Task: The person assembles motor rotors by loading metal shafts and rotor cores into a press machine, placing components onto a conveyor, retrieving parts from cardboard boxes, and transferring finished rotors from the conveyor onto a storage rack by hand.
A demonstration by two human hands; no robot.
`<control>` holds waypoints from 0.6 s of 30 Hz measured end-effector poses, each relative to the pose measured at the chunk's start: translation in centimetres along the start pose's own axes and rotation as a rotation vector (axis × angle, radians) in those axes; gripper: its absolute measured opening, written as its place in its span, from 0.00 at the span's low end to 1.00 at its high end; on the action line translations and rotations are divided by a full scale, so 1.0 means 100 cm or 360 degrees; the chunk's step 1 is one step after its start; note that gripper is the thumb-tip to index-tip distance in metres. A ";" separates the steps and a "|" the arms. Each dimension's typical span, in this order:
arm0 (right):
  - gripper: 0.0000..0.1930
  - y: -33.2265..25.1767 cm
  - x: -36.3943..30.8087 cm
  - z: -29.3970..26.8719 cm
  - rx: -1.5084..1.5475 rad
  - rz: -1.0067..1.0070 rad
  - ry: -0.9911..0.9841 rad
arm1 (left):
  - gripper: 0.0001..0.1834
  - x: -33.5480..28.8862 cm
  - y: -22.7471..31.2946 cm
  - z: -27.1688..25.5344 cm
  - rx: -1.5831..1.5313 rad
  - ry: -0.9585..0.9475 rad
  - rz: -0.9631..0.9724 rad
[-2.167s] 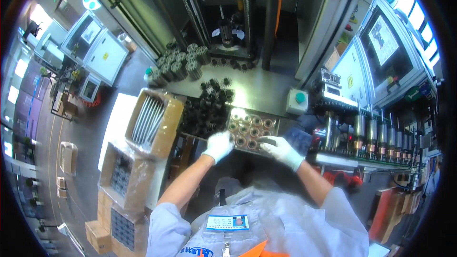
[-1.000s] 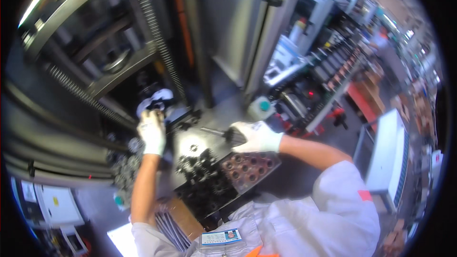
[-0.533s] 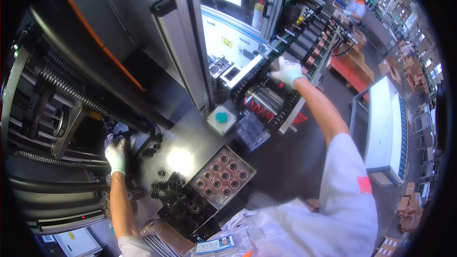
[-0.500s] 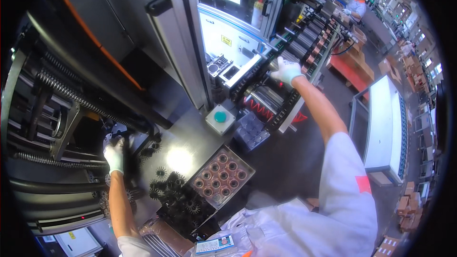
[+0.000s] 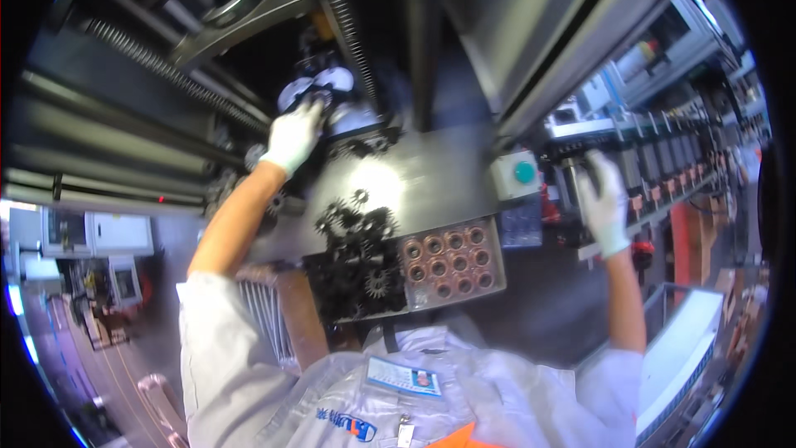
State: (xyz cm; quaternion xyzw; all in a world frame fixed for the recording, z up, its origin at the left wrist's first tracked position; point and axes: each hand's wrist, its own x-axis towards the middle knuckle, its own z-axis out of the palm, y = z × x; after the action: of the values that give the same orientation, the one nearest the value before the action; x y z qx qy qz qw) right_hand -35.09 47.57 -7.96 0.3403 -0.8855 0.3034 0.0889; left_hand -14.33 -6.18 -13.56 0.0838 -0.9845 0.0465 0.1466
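Note:
My left hand [image 5: 294, 134], in a white glove, reaches into the press-like machine on the left. Its fingers are bent round a dark part at a fixture with pale round discs [image 5: 336, 80]; what they grip is largely hidden. On the right, my gloved right hand [image 5: 605, 206] is over the near end of the conveyor, blurred. Its thumb and fingers are apart, with nothing visible between them, close to a metal cylinder [image 5: 572, 178] on the conveyor. Black toothed discs [image 5: 352, 220] lie heaped on the metal table between my arms.
A tray [image 5: 500, 282] of copper-coloured rings sits by the table's near edge. A box with a green button [image 5: 522, 172] stands before a metal upright. Coil springs [image 5: 340, 21] and bars surround my left hand. More cylinders [image 5: 659, 158] line the conveyor.
The view has swung left, toward the machine. My right hand has come back from farther along the conveyor to its near end. My left hand stays at the fixture.

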 end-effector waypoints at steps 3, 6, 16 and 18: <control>0.21 -0.105 -0.014 0.072 0.0271 -0.0377 -0.0578 | 0.25 -0.008 0.027 0.030 0.0297 -0.0013 -0.0446; 0.21 -0.159 -0.018 0.127 0.0373 -0.0476 -0.0819 | 0.23 -0.002 0.029 0.017 0.0200 -0.0119 -0.0327; 0.29 -0.188 0.040 0.263 -0.0317 -0.0172 -0.0642 | 0.26 -0.143 0.021 -0.123 -0.0474 0.0355 -0.0831; 0.21 -0.171 0.052 0.263 -0.0261 -0.0223 -0.0552 | 0.25 -0.218 -0.008 -0.143 -0.0213 0.0518 -0.1196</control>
State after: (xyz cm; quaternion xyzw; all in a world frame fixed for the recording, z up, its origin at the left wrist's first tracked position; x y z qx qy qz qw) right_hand -26.45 18.98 -18.99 0.4399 -0.8835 0.1601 -0.0166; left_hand 10.41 -1.96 -6.37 0.4194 -0.8502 -0.0617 0.3123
